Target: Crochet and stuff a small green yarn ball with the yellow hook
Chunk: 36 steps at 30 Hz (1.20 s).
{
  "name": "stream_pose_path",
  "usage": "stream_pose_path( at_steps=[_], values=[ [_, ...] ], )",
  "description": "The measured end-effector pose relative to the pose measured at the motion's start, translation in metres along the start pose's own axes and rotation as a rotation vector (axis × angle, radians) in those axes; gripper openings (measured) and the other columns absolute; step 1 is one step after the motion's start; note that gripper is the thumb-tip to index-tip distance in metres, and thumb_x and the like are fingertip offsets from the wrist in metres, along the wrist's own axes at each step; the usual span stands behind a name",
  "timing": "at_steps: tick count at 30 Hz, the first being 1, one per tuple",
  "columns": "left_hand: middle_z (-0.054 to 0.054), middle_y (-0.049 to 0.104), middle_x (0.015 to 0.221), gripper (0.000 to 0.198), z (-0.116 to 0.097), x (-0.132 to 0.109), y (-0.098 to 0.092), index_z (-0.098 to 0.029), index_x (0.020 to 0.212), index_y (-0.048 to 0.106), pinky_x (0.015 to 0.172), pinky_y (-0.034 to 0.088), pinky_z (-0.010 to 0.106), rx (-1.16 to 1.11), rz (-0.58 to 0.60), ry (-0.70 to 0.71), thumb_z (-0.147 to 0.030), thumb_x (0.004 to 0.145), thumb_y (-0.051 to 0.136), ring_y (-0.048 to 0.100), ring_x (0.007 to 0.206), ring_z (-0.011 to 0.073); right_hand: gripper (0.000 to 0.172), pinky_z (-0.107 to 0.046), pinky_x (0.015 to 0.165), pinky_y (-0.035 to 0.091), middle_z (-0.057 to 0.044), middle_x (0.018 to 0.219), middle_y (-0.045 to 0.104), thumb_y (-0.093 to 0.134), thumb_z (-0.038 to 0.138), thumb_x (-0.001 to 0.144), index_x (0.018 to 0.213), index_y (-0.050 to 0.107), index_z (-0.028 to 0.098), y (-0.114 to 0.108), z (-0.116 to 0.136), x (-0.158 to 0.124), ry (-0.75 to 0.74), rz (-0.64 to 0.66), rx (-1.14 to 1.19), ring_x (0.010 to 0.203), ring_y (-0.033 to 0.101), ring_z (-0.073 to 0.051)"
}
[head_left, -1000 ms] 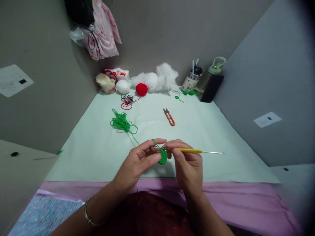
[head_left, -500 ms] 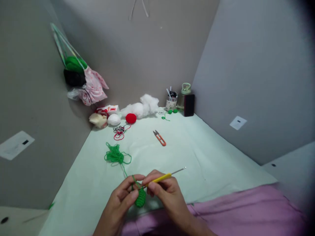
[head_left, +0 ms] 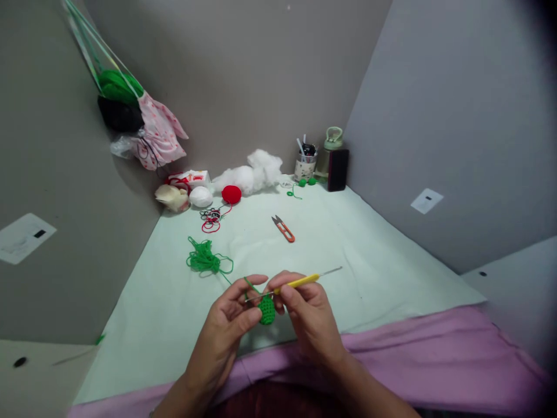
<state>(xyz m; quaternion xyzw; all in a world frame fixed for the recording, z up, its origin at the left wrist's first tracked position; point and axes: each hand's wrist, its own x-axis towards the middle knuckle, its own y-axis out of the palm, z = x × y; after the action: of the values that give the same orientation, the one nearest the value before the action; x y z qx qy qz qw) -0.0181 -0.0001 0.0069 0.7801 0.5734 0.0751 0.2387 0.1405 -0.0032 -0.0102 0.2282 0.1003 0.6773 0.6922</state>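
Observation:
Between thumb and fingers, my left hand [head_left: 230, 316] pinches a small green crochet piece [head_left: 267, 310], with green yarn running over the raised index finger. My right hand [head_left: 307, 307] grips a crochet hook [head_left: 300, 281] by its yellow handle. One metal end of the hook lies at the top edge of the piece, and its other end points off to the upper right. Whether a loop sits on the hook is too small to tell. From my left hand the strand leads back to a loose tangle of green yarn [head_left: 204, 256] on the pale cloth.
Orange thread snips [head_left: 284, 229] lie mid-table. Along the back wall are a red yarn ball [head_left: 231, 194], a white ball [head_left: 201, 197], white stuffing [head_left: 255, 174], a pen cup [head_left: 305, 168], a green bottle [head_left: 323, 162] and a dark phone [head_left: 338, 170]. Bags [head_left: 159, 130] hang at left.
Both hands, with the piece and the hook, appear higher and slightly to the right. The hook now lies more level across the top of the piece. The whole view has tilted down slightly.

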Motion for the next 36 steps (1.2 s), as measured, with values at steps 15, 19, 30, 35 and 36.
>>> stream_pose_path(
  at_steps=[15, 19, 30, 35, 36],
  values=[
    [0.003, 0.066, 0.094, 0.043, 0.002, 0.003, 0.006, -0.024, 0.124, 0.076, 0.092, 0.047, 0.031, 0.135, -0.069, 0.1, -0.035, 0.084, 0.084, 0.062, 0.096, 0.0213, 0.027, -0.026, 0.058, 0.052, -0.005, 0.081, 0.076, 0.069, 0.045, 0.099, 0.09, 0.075, 0.02, -0.007, 0.013, 0.005, -0.055, -0.012, -0.039, 0.057, 0.058, -0.012],
    [0.005, 0.067, 0.096, 0.043, 0.004, 0.005, -0.001, -0.024, 0.125, 0.077, 0.093, 0.049, 0.031, 0.219, -0.052, 0.138, -0.035, 0.084, 0.084, 0.062, 0.097, 0.0217, 0.028, -0.027, 0.059, 0.053, -0.006, 0.085, 0.078, 0.067, 0.043, 0.101, 0.089, 0.074, 0.019, -0.011, 0.015, 0.005, -0.071, 0.018, -0.075, 0.06, 0.061, -0.012],
    [0.004, 0.069, 0.103, 0.034, 0.004, 0.003, -0.003, -0.028, 0.124, 0.078, 0.104, 0.043, 0.034, 0.398, -0.057, 0.225, -0.025, 0.091, 0.077, 0.062, 0.104, 0.022, 0.021, -0.027, 0.066, 0.055, -0.005, 0.094, 0.079, 0.058, 0.032, 0.107, 0.099, 0.076, 0.022, -0.017, 0.012, 0.0, -0.2, 0.091, -0.166, 0.068, 0.066, -0.012],
    [0.005, 0.073, 0.108, 0.029, 0.001, 0.004, 0.0, -0.028, 0.117, 0.08, 0.106, 0.043, 0.035, 0.496, -0.097, 0.298, -0.019, 0.09, 0.076, 0.064, 0.11, 0.024, 0.022, -0.03, 0.071, 0.058, -0.005, 0.099, 0.077, 0.053, 0.022, 0.109, 0.108, 0.074, 0.025, -0.018, 0.017, -0.003, -0.365, 0.146, -0.401, 0.076, 0.068, -0.014],
    [0.005, 0.074, 0.11, 0.028, 0.0, 0.004, 0.0, -0.028, 0.115, 0.081, 0.106, 0.043, 0.035, 0.527, -0.108, 0.33, -0.018, 0.09, 0.075, 0.064, 0.111, 0.0242, 0.022, -0.031, 0.074, 0.058, -0.005, 0.1, 0.077, 0.052, 0.019, 0.108, 0.11, 0.073, 0.025, -0.018, 0.019, -0.004, -0.413, 0.172, -0.48, 0.082, 0.07, -0.015]
  ],
)
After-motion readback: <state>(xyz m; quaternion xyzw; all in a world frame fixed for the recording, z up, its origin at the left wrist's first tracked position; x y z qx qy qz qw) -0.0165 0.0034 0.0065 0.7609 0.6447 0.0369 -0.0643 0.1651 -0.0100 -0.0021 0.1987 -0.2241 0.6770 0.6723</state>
